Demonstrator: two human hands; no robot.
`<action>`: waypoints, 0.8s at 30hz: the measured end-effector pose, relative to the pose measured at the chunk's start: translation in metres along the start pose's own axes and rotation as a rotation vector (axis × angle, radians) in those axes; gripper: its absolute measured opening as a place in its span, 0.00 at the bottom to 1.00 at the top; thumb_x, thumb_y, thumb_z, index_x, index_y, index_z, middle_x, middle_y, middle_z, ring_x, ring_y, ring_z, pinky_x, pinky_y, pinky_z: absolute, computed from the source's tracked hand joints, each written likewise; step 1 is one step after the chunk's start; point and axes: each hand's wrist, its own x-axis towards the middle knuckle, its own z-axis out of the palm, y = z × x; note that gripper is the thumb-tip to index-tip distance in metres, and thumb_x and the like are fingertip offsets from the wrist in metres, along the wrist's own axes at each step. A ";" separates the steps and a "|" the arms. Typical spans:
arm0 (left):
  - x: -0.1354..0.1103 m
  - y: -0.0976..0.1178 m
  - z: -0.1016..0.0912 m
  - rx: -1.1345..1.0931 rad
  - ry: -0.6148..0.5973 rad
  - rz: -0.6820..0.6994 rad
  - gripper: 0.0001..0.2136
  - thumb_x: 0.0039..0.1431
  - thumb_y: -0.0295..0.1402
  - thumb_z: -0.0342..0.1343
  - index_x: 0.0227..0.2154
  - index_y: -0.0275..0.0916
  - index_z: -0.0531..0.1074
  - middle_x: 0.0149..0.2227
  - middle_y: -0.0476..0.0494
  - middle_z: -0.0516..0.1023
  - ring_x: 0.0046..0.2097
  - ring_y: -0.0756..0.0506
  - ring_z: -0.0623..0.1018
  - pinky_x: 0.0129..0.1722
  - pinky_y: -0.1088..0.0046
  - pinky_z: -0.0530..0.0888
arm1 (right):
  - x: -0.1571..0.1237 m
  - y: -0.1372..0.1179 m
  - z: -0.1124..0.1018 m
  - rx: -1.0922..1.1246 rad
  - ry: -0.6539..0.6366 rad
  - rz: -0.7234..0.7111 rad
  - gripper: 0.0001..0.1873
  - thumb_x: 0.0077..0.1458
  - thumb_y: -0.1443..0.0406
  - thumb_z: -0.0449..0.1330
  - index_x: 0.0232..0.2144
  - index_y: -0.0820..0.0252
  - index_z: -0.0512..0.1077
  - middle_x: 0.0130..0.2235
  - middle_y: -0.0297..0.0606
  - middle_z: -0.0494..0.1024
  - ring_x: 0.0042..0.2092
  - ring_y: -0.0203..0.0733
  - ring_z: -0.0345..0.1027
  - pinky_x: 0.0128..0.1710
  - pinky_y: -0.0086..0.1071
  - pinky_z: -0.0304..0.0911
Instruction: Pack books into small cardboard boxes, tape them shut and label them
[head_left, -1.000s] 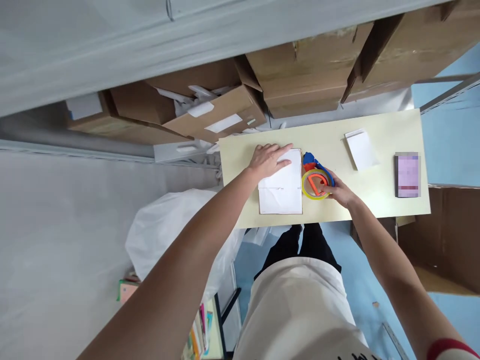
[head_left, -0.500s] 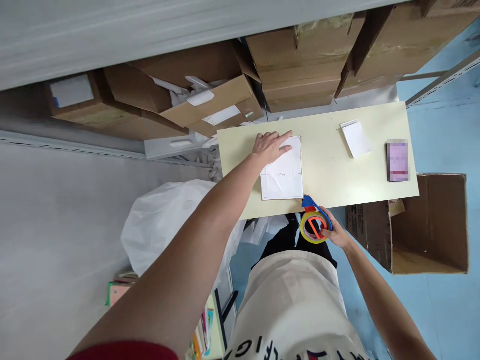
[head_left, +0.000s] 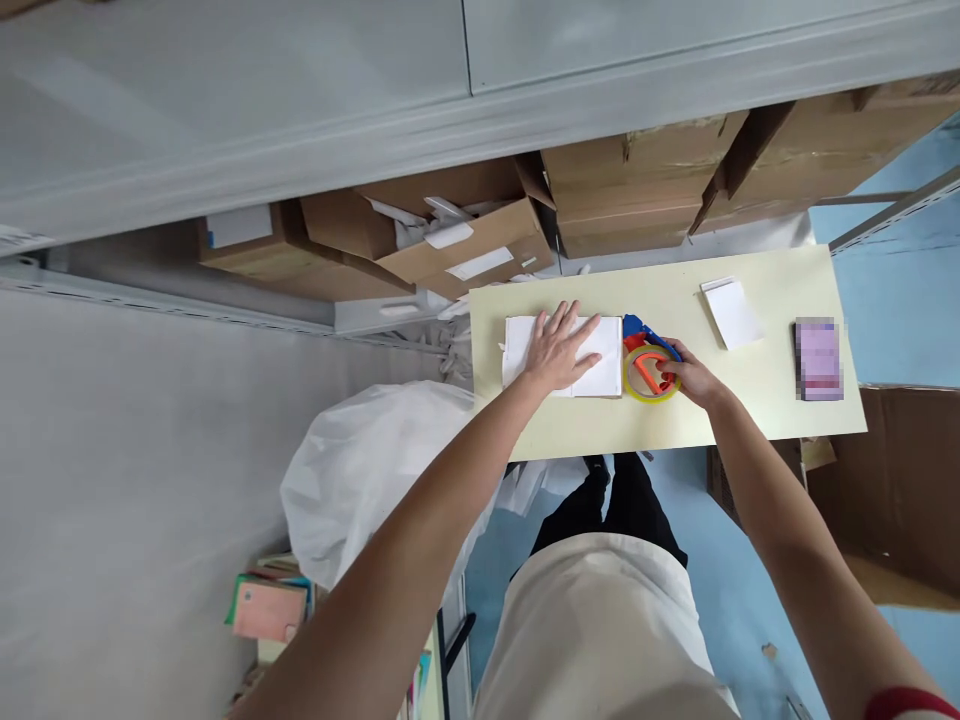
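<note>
A flat white box (head_left: 600, 372) lies lengthwise across the cream table (head_left: 555, 432). My left hand (head_left: 559, 350) rests on top of it, fingers spread. In my right hand (head_left: 690, 375) is a tape dispenser (head_left: 643, 374), with a blue and red body and a yellowish roll. Its blue head meets or nearly meets the box's right end; whether tape is stuck there I cannot make out.
White slips of paper (head_left: 733, 315) and a blurred purple packet (head_left: 819, 360) lie farther right on the table. Cardboard boxes (head_left: 626, 185) line the shelf behind. An open carton (head_left: 885, 490) stands at lower right, a white plastic bag (head_left: 375, 470) at left.
The white box has turned a quarter turn, its long side now running left to right. My right hand has brought the tape dispenser from the table's front edge up to the box's right end.
</note>
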 end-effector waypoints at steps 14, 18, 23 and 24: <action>0.006 0.002 0.002 -0.011 0.069 -0.056 0.28 0.64 0.48 0.46 0.65 0.50 0.56 0.62 0.37 0.63 0.63 0.36 0.60 0.65 0.48 0.46 | -0.121 0.089 0.053 0.016 0.106 0.114 0.38 0.37 0.70 0.59 0.54 0.47 0.60 0.36 0.30 0.77 0.34 0.42 0.71 0.36 0.37 0.69; 0.010 0.006 0.000 0.007 0.058 -0.083 0.28 0.64 0.48 0.46 0.66 0.51 0.55 0.60 0.38 0.64 0.62 0.36 0.61 0.65 0.47 0.45 | -0.128 0.117 0.090 0.087 0.199 0.044 0.35 0.40 0.68 0.58 0.53 0.45 0.59 0.34 0.28 0.75 0.34 0.40 0.70 0.38 0.36 0.68; 0.000 0.002 -0.001 -0.049 0.056 -0.369 0.32 0.62 0.51 0.46 0.67 0.48 0.51 0.59 0.34 0.66 0.60 0.32 0.64 0.60 0.46 0.56 | -0.076 0.092 0.090 0.198 0.291 -0.007 0.36 0.40 0.66 0.59 0.54 0.45 0.56 0.41 0.33 0.75 0.39 0.43 0.71 0.39 0.38 0.69; -0.005 -0.002 -0.002 -0.072 0.038 -0.404 0.34 0.61 0.52 0.47 0.67 0.45 0.50 0.58 0.33 0.67 0.59 0.31 0.65 0.58 0.48 0.59 | -0.061 0.080 0.081 0.197 0.296 -0.016 0.36 0.39 0.66 0.59 0.53 0.46 0.57 0.42 0.34 0.76 0.40 0.44 0.71 0.39 0.39 0.69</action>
